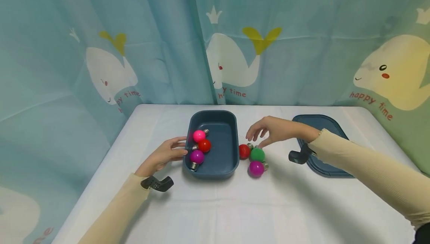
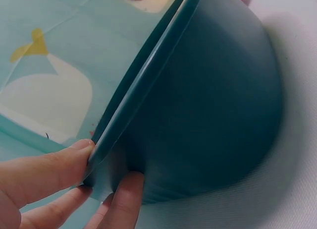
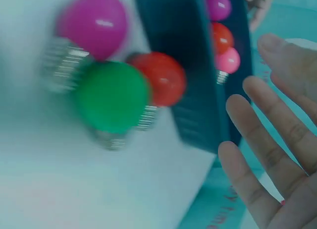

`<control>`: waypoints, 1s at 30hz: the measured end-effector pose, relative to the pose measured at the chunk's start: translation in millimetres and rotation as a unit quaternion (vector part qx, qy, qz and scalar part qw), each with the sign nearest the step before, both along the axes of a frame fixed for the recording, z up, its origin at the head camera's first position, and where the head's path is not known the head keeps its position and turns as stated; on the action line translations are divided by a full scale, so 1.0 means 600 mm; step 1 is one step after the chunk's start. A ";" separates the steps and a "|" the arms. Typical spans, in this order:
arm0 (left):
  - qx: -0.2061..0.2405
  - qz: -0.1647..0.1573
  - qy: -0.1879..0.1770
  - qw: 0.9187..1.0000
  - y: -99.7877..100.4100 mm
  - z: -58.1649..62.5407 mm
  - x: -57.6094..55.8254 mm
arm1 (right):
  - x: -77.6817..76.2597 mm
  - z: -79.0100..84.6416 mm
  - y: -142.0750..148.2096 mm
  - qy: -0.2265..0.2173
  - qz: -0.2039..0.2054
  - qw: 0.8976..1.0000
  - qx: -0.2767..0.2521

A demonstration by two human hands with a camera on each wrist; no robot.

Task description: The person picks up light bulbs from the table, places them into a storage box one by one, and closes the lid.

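Note:
A dark blue rectangular container (image 1: 220,170) stands upright on the table, with a pink bulb (image 1: 199,135), a red bulb (image 1: 204,145) and a purple bulb (image 1: 197,157) lying along its left side. My left hand (image 1: 167,152) touches that side; in the left wrist view the fingertips (image 2: 130,187) rest on the rim and outer wall. Just right of the container lie another red bulb (image 1: 244,151), a green bulb (image 1: 257,155) and another purple bulb (image 1: 256,169). Over them hovers my right hand (image 1: 273,129), fingers spread and loosely bent, holding nothing.
A dark blue lid (image 1: 330,167) lies flat on the right of the white-covered table (image 1: 215,214), partly under my right forearm. Behind the table hangs a blue-green curtain (image 1: 174,68) printed with whales.

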State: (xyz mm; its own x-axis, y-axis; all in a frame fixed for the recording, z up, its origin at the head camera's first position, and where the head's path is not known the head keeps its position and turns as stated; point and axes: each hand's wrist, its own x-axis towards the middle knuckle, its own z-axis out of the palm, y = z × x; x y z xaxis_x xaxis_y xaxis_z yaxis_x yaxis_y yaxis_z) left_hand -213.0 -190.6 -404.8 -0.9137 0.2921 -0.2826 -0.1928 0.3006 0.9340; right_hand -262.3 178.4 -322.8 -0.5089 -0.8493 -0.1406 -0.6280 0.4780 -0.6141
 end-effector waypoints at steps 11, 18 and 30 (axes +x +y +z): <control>-0.005 0.003 -0.003 1.000 -0.003 -0.002 -0.001 | 0.072 -0.097 0.074 0.030 -0.074 0.995 -0.060; 0.001 0.001 -0.005 1.000 -0.004 -0.002 -0.003 | 0.084 -0.134 0.084 0.043 -0.108 0.989 -0.091; -0.002 0.004 -0.005 1.000 -0.005 -0.004 -0.003 | 0.084 -0.166 0.088 0.048 -0.134 0.983 -0.117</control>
State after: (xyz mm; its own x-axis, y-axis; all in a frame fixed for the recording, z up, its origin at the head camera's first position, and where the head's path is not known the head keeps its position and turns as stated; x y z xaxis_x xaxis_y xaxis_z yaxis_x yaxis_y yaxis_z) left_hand -214.9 -193.5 -407.1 -0.9130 0.2834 -0.2936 -0.2051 0.3032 0.9306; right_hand -211.9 231.0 -422.6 -0.7200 -0.6862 0.1035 -0.5599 0.4864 -0.6707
